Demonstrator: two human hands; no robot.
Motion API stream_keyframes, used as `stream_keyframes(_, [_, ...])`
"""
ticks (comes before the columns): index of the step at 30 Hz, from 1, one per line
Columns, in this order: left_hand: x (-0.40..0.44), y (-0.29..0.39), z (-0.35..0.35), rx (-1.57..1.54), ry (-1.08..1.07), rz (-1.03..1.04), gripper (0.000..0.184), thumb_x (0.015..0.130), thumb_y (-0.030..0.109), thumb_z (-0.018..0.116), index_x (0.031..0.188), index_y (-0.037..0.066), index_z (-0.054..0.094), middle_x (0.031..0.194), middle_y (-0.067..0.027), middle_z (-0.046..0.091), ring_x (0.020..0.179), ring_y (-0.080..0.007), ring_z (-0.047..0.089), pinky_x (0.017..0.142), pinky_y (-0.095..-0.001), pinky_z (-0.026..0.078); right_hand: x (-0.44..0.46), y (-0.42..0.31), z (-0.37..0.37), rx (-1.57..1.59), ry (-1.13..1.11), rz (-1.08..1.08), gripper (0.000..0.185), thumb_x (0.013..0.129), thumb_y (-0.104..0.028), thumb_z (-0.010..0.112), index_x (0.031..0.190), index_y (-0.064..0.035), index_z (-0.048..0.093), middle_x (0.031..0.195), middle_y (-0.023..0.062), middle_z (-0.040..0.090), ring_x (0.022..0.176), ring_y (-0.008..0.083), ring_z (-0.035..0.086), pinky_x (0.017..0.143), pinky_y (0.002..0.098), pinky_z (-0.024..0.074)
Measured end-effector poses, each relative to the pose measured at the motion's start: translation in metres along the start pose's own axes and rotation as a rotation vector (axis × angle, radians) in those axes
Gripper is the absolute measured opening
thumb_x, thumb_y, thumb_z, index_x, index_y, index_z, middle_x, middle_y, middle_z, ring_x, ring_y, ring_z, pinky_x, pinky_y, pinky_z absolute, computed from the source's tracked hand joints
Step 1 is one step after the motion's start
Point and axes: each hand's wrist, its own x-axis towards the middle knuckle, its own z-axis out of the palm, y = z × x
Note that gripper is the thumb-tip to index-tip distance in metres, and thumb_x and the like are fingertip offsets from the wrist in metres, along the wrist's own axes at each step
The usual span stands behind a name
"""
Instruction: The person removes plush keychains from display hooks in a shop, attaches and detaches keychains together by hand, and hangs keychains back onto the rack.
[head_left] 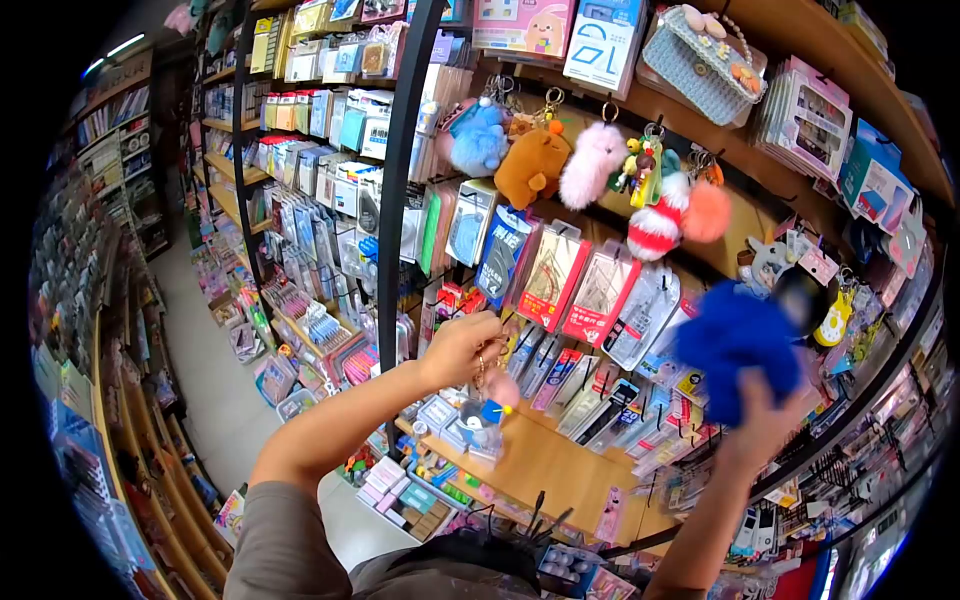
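My left hand is closed at the front of the shelf, in front of hanging packets. Gold-coloured chain links of a keychain hang from its fingers, with a small pinkish charm below. My right hand, smeared by motion, grips a bright blue cloth on the right side. The bunched cloth hides part of the goods behind it. Above and between my hands hang plush keychains: a blue fluffy one, a brown one, a pink one and a red-and-white one.
A wooden shelf board lies below the hanging packets. Near my left arm rises a black metal post. Boxes of small goods stand low at the front. To the left runs a pale-floored aisle between stocked shelves.
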Motion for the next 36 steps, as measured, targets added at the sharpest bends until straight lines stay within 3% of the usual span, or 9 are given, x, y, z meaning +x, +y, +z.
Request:
stream_keyframes(5, [0.006,0.016,0.007,-0.002,-0.215,-0.246,0.012,0.068,0.007,0.058,0.068,0.001,0.048,0.059,-0.0152,0.052,0.054,-0.0309,0.054,0.050,-0.0380,0.041,0.001,-0.034,-0.003,0.411,0.444,-0.540,0.033,0.079,-0.004,0.058,0.109,0.0037,0.049,0.102,0.0133,0.056,0.086,0.0247,0.057,0.080,0.0327,0.0476])
stream_keyframes(7, [0.011,0.013,0.021,-0.041,-0.258,-0.249,0.013,0.069,0.008,0.058,0.067,0.001,0.048,0.060,-0.0159,0.053,0.055,-0.0318,0.054,0.051,-0.0385,0.041,-0.051,-0.001,0.020,-0.021,-0.144,-0.512,0.036,0.075,-0.003,0.059,0.109,0.0025,0.050,0.102,0.0116,0.055,0.088,0.0237,0.055,0.082,0.0325,0.0458])
stream_keyframes(9, [0.019,0.015,0.025,0.027,-0.289,-0.290,0.012,0.069,0.008,0.058,0.067,0.001,0.048,0.060,-0.0163,0.053,0.055,-0.0318,0.054,0.051,-0.0387,0.041,-0.108,0.063,0.065,-0.573,-1.415,-0.358,0.039,0.071,-0.001,0.060,0.109,0.0013,0.050,0.102,0.0100,0.054,0.090,0.0227,0.053,0.083,0.0324,0.0441])
stream_keyframes(10, [0.021,0.014,0.025,0.062,-0.310,-0.305,0.012,0.069,0.008,0.058,0.067,0.001,0.049,0.060,-0.0165,0.053,0.055,-0.0318,0.054,0.051,-0.0388,0.041,-0.116,0.074,0.063,-0.561,-1.438,-0.268,0.041,0.069,0.000,0.061,0.109,0.0007,0.051,0.102,0.0092,0.054,0.091,0.0222,0.053,0.084,0.0323,0.0432])
stream_keyframes(17, [0.029,-0.014,0.024,-0.121,-0.257,-0.698,0.012,0.072,0.009,0.062,0.074,-0.002,0.058,0.060,-0.0136,0.059,0.053,-0.0221,0.061,0.047,-0.0359,0.045,-0.017,-0.053,0.001,0.391,0.362,-0.096,0.044,0.069,0.001,0.061,0.111,0.0012,0.051,0.104,0.0106,0.056,0.087,0.0240,0.056,0.081,0.0392,0.0459])
stream_keyframes(21, [0.033,-0.020,0.034,-0.321,-0.194,-0.770,0.016,0.073,0.013,0.060,0.070,-0.002,0.057,0.058,-0.0133,0.058,0.051,-0.0226,0.059,0.044,-0.0360,0.044,-0.062,-0.030,0.019,0.396,0.185,-0.521,0.034,0.075,-0.008,0.060,0.108,-0.0017,0.053,0.100,0.0156,0.058,0.084,0.0273,0.059,0.077,0.0392,0.0480])
stream_keyframes(25, [0.014,-0.008,0.048,0.282,-0.362,-0.141,0.010,0.067,0.011,0.058,0.074,0.003,0.056,0.068,-0.0186,0.057,0.067,-0.0351,0.059,0.057,-0.0438,0.046,-0.153,0.041,0.058,-0.501,-1.600,-0.189,0.039,0.068,-0.014,0.067,0.106,-0.0061,0.057,0.097,0.0195,0.060,0.090,0.0296,0.059,0.079,0.0387,0.0466])
stream_keyframes(30, [0.001,0.014,0.027,0.096,-0.240,-0.020,0.009,0.070,0.010,0.055,0.074,0.006,0.048,0.067,-0.0145,0.054,0.065,-0.0360,0.055,0.055,-0.0441,0.043,-0.115,0.081,0.009,0.185,-0.990,0.546,0.054,0.064,-0.003,0.075,0.113,-0.0011,0.054,0.105,0.0083,0.059,0.095,0.0154,0.055,0.085,0.0289,0.0437])
stream_keyframes(36, [-0.004,0.042,0.030,-0.020,-0.287,-0.069,0.014,0.070,0.011,0.060,0.071,0.002,0.050,0.062,-0.0156,0.053,0.059,-0.0356,0.054,0.051,-0.0416,0.041,-0.091,0.055,0.023,0.453,-0.585,0.383,0.046,0.071,0.003,0.063,0.114,-0.0029,0.048,0.101,0.0047,0.056,0.095,0.0133,0.053,0.085,0.0274,0.0420])
